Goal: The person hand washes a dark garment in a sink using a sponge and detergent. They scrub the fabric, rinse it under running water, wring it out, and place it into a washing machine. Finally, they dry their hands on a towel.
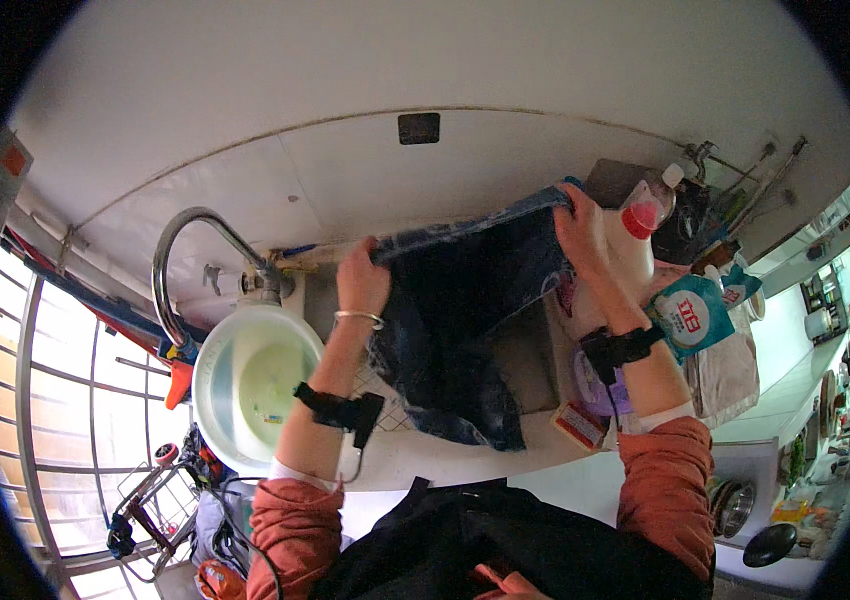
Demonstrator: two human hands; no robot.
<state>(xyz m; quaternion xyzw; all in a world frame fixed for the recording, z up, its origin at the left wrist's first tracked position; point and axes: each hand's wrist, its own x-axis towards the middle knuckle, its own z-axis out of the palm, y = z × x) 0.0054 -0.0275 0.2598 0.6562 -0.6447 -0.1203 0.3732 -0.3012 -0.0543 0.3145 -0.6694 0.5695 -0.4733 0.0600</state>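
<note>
A wet-looking dark blue denim garment (462,300) hangs stretched between my hands over a sink basin (526,360). My left hand (363,279) grips one end of its lighter blue edge, and my right hand (581,225) grips the other end, higher and close to the wall. The lower part of the denim drapes over the basin and its near rim. Folds hide parts of the basin. A scrub brush (579,426) with a red and white face lies on the near ledge, right of the basin.
A pale plastic basin (256,390) stands on the left under a curved chrome faucet (162,262). Along the right are a large bottle (654,199), a teal detergent packet (689,315), a purple container (601,382) and a pale cloth (725,375). A wall rises behind the sink.
</note>
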